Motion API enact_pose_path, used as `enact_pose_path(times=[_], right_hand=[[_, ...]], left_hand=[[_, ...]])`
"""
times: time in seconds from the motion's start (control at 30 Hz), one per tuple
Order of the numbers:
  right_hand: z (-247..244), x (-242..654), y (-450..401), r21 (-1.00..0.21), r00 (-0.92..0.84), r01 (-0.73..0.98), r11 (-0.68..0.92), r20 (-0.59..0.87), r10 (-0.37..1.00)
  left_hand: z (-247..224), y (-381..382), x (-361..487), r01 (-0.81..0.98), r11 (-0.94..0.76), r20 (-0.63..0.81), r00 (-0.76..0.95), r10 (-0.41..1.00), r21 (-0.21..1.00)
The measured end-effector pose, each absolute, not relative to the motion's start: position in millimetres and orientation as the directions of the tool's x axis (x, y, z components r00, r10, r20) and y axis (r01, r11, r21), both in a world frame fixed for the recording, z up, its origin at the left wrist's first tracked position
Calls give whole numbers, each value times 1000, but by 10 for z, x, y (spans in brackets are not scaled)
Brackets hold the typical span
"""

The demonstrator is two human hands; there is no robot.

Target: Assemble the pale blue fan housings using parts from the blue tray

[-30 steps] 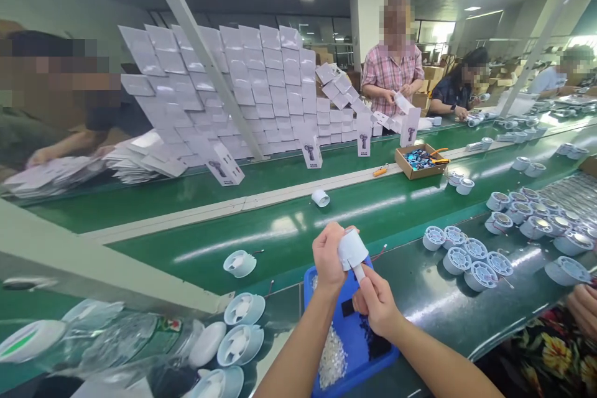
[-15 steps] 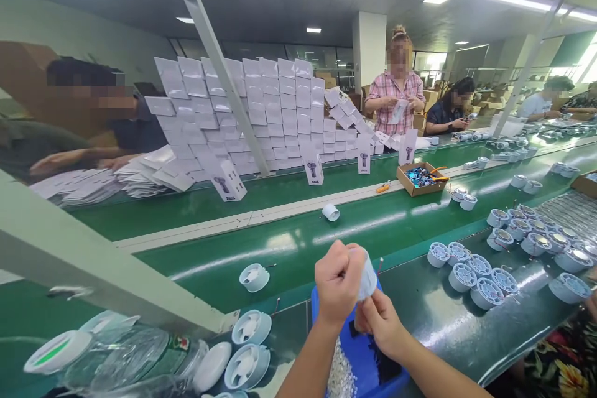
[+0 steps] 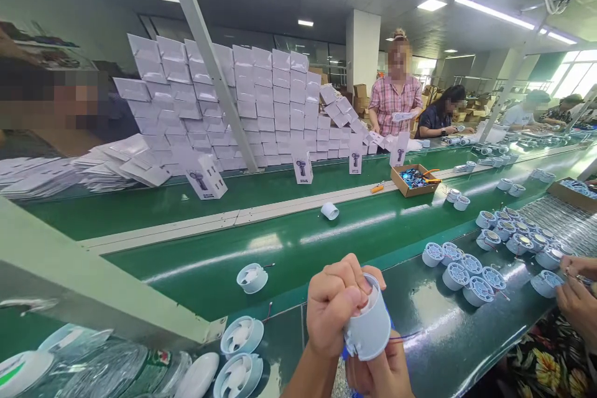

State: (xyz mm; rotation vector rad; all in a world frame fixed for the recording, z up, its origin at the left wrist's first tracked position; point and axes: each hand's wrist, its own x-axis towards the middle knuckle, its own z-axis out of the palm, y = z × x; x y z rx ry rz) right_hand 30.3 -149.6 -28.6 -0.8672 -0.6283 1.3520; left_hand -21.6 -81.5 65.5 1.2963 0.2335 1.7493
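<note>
Above the blue tray [image 3: 349, 348], both hands [image 3: 357, 329] grip a pale-blue housing [image 3: 368, 326].

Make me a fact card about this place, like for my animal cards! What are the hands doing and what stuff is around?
Left hand: fingers in the top of a pale blue tube
Right hand: holding the tube from below
On the green belt: a small fan and a white cup on its side
Farther back: four standing white boxes with pictures
Open cardboard box: small blue and black bits
</note>
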Motion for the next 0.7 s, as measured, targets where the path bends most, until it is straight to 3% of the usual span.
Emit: enact_pose_path(times=[0.1,0.27,0.4,0.5,0.7], right_hand=[[-207,272,-1452,-778,166,-628,-19,-158,973],[-234,220,-1369,-784,162,-621,17,-107,981],[-257,193,-1327,-763,134,-645,30,-75,988],[-156,290,-1269,-757,64,-652,-44,-113,992],[-51,504,-1085,-783,-52,-598,-174,-178,983]], left_hand=[[662,-804,-205,-438,-593,643,-43,764,675],[645,-805,-212,-325,-611,620,-87,780,722],[617,-718,-197,-437,-498,535,-44,844,749],[574,-600,-147,-438,-440,475,-32,879,784],[435,-429,-59,-227,-425,411,-109,905,876]])
